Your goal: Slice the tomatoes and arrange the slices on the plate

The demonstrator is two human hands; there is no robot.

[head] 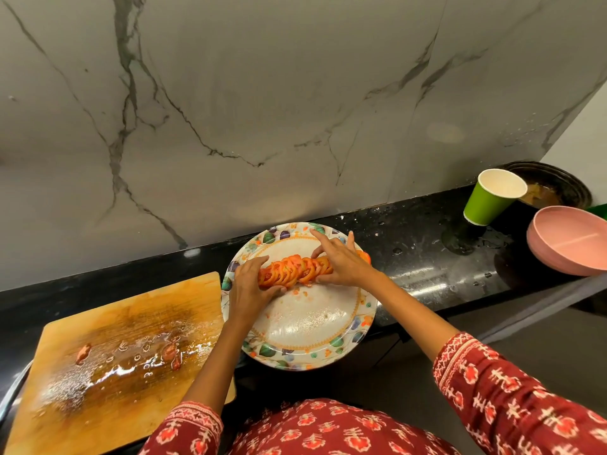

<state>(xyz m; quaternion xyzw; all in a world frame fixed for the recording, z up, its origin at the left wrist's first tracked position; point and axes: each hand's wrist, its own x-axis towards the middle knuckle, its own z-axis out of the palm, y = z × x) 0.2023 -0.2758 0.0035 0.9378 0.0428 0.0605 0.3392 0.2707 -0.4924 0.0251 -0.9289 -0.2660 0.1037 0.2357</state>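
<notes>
- We take the step in hand to be the arranging: the tomato slices (294, 270) already lie in one overlapping row across the far half of the plate (315, 326), and the cutting board (108, 356) at the bench's left end holds only juice and a few scraps.
- To do it well, we would press gently inward from both ends so the slices lean evenly on one another, and keep the row off the patterned rim.
- Wet slices slip, so we would nudge rather than squeeze, and lift the fingers straight away afterwards.
- The left hand (248, 287) cups the row's left end, fingers (262, 259) curled loosely round the outermost slices, thumb on the near side.
- The right hand (343, 262) rests on the right end, its fingers (320, 238) mostly straight and spread, one pointing toward the far rim; it presses, not grips.
- The row thus sits between the two hands, touching both.
- The plate stands on the dark bench just beside the board, near the wall edge and overhanging the front edge.
</notes>
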